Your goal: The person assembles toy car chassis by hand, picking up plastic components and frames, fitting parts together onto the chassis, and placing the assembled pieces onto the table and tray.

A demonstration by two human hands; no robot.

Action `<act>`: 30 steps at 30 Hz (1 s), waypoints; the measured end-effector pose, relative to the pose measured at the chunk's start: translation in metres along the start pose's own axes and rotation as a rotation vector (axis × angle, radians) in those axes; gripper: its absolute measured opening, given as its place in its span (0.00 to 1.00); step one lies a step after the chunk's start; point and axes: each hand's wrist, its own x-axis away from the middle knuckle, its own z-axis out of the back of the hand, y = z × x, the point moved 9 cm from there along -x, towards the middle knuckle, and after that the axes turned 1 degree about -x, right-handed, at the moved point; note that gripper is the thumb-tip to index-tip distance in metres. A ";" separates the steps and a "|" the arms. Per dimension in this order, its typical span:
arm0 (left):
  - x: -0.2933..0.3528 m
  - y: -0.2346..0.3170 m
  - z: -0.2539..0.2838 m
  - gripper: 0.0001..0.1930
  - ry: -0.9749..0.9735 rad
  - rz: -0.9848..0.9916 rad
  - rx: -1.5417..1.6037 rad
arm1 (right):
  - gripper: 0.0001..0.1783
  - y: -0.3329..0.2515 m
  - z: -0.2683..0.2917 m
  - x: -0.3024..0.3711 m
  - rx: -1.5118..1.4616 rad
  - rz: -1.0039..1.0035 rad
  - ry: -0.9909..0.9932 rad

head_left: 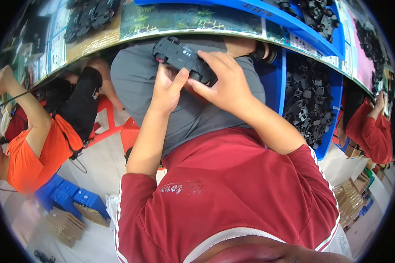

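Observation:
Over my lap I hold a black toy car chassis (183,56) with wheels at its corners, tilted down toward the right. My left hand (167,87) grips its near left side, thumb along the near edge. Across its right end lie the fingers of my right hand (226,81), with the thumb at the near edge beside the left thumb. Both hands are closed on the chassis and hide parts of its near and right sides.
The table edge (138,38) runs just beyond my hands. Similar black chassis (91,18) lie on cardboard at upper left. A blue tray (294,27) holds black parts; a blue bin (281,87) of small black pieces stands at right. Co-workers sit on both sides.

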 end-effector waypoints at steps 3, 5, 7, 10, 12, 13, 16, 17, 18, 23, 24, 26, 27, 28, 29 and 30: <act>0.001 -0.001 0.004 0.35 -0.055 -0.058 -0.036 | 0.35 -0.003 0.010 0.000 -0.044 -0.013 -0.012; 0.001 0.004 -0.001 0.36 -0.087 -0.049 0.004 | 0.35 -0.005 0.018 -0.001 -0.088 0.019 0.021; -0.001 0.007 -0.008 0.37 -0.121 -0.051 0.045 | 0.34 -0.005 0.028 -0.004 -0.071 0.023 0.028; -0.002 -0.004 -0.003 0.39 -0.112 -0.027 0.040 | 0.33 -0.007 0.055 -0.018 -0.147 -0.012 0.073; -0.006 -0.004 -0.007 0.37 -0.069 -0.027 0.041 | 0.32 -0.002 0.083 -0.031 -0.165 -0.028 0.145; -0.006 -0.005 -0.005 0.36 -0.023 -0.017 0.038 | 0.32 0.005 0.096 -0.037 -0.188 -0.073 0.173; -0.009 -0.009 -0.005 0.36 -0.031 -0.021 0.062 | 0.29 0.022 0.132 -0.075 -0.107 -0.073 0.272; -0.010 -0.009 -0.004 0.36 -0.009 -0.030 0.077 | 0.29 0.025 0.142 -0.089 -0.081 -0.079 0.312; -0.010 -0.012 0.001 0.35 -0.019 -0.027 0.062 | 0.35 0.032 0.149 -0.108 -0.119 -0.361 0.275; -0.009 -0.011 -0.003 0.34 -0.069 0.009 0.083 | 0.31 0.073 0.181 -0.133 0.304 -0.145 0.209; -0.007 -0.011 0.003 0.34 -0.051 0.008 0.067 | 0.28 0.092 0.193 -0.131 0.187 -0.320 0.246; -0.005 -0.010 -0.005 0.33 -0.086 0.034 0.066 | 0.22 0.097 0.238 -0.118 0.594 -0.197 0.420; -0.006 -0.013 -0.004 0.33 -0.091 0.036 0.077 | 0.23 0.091 0.252 -0.116 0.656 -0.154 0.394; -0.008 -0.017 -0.001 0.32 -0.101 0.027 0.038 | 0.23 0.103 0.262 -0.110 0.714 -0.154 0.350; -0.009 -0.015 -0.001 0.32 -0.104 0.016 -0.004 | 0.23 0.110 0.263 -0.110 0.764 -0.152 0.302; -0.008 -0.017 -0.003 0.31 -0.129 0.058 0.023 | 0.23 0.118 0.265 -0.109 0.767 -0.157 0.304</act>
